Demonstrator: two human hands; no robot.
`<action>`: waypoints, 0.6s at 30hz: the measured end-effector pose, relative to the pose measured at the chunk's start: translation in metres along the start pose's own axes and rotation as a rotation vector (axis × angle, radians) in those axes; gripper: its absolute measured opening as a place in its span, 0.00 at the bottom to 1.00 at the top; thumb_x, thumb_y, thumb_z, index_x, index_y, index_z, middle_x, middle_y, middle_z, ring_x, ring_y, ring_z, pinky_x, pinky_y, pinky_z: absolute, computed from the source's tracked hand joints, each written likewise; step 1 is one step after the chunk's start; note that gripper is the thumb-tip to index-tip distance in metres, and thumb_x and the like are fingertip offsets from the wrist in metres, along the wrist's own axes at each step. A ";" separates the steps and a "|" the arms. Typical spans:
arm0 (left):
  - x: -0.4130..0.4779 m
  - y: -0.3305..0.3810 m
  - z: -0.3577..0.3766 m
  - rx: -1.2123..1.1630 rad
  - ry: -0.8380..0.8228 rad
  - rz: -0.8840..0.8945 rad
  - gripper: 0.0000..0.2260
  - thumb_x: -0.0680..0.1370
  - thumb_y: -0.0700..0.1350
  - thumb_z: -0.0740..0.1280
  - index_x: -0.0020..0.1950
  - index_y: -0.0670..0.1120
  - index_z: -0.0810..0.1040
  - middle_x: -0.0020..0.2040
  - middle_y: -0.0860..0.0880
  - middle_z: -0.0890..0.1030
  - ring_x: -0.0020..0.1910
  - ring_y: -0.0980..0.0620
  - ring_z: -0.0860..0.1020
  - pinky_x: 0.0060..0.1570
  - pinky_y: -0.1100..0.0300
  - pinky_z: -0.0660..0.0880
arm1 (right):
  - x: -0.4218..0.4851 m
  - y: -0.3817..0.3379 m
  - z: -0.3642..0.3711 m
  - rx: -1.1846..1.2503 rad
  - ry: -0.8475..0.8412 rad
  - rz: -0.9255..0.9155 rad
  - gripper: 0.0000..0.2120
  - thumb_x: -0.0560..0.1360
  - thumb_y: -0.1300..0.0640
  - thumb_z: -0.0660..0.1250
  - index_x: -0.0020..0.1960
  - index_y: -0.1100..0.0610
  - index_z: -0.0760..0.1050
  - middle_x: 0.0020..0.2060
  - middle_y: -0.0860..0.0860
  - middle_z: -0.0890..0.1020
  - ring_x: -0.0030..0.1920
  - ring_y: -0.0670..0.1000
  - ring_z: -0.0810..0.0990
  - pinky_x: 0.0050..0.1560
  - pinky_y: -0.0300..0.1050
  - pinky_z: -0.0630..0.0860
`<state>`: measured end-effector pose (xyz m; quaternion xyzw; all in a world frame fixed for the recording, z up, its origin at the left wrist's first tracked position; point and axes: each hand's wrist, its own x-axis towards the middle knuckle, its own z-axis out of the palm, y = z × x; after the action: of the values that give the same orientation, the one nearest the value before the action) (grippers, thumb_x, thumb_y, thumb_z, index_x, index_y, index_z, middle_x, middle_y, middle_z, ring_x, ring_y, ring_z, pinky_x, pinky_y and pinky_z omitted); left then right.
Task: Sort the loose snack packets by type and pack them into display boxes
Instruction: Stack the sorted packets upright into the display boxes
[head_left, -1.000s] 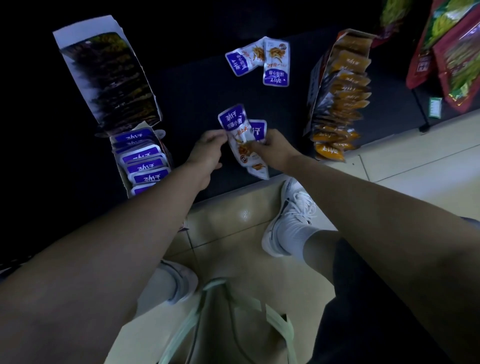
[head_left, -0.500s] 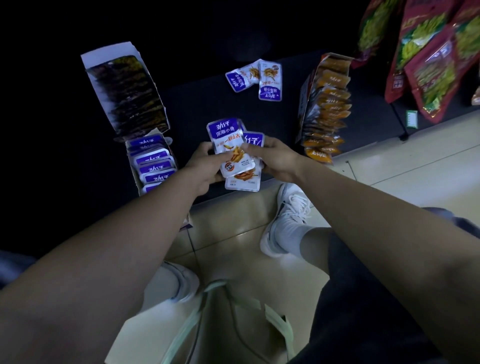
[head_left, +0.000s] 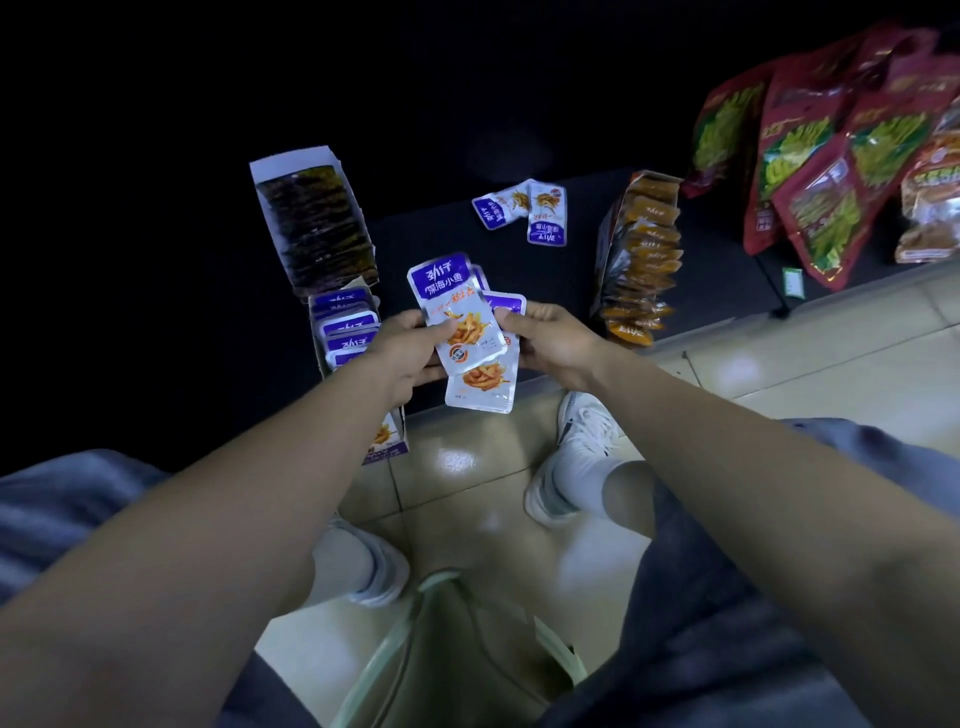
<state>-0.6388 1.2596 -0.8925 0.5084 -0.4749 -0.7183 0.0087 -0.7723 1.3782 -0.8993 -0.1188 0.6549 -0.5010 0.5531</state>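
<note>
Though lined with purple packets (head_left: 349, 328), display box (head_left: 389, 448) near left hand (head_left: 400, 349), right hand (head_left: 553, 340), both tight around loose packets (head_left: 464, 325).

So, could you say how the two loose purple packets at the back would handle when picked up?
The loose packets look thin and flat, so probably light and floppy. Their glossy film catches light, so they may slip. They lie touching, so pushing one may shift both.
</note>
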 end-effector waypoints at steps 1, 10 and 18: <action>-0.002 0.001 -0.002 -0.005 0.017 0.011 0.09 0.78 0.42 0.67 0.58 0.45 0.74 0.50 0.47 0.81 0.44 0.52 0.81 0.38 0.59 0.78 | -0.002 -0.002 0.002 0.001 -0.001 -0.002 0.12 0.81 0.56 0.61 0.60 0.59 0.76 0.47 0.53 0.84 0.45 0.49 0.83 0.43 0.41 0.81; -0.016 -0.006 -0.034 0.104 0.169 0.066 0.09 0.78 0.41 0.68 0.57 0.47 0.73 0.55 0.45 0.81 0.51 0.45 0.81 0.58 0.45 0.77 | -0.020 -0.012 -0.004 0.154 0.162 -0.004 0.05 0.80 0.57 0.63 0.48 0.56 0.77 0.38 0.52 0.85 0.40 0.51 0.84 0.45 0.50 0.80; -0.039 -0.006 -0.038 0.121 0.085 0.050 0.17 0.76 0.42 0.71 0.62 0.42 0.72 0.51 0.45 0.81 0.42 0.51 0.81 0.41 0.57 0.78 | -0.031 -0.017 0.015 0.089 0.084 -0.054 0.06 0.79 0.56 0.64 0.52 0.57 0.79 0.47 0.54 0.84 0.47 0.53 0.83 0.51 0.51 0.80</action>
<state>-0.5893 1.2569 -0.8691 0.5261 -0.5293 -0.6655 0.0159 -0.7549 1.3842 -0.8652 -0.0905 0.6511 -0.5492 0.5160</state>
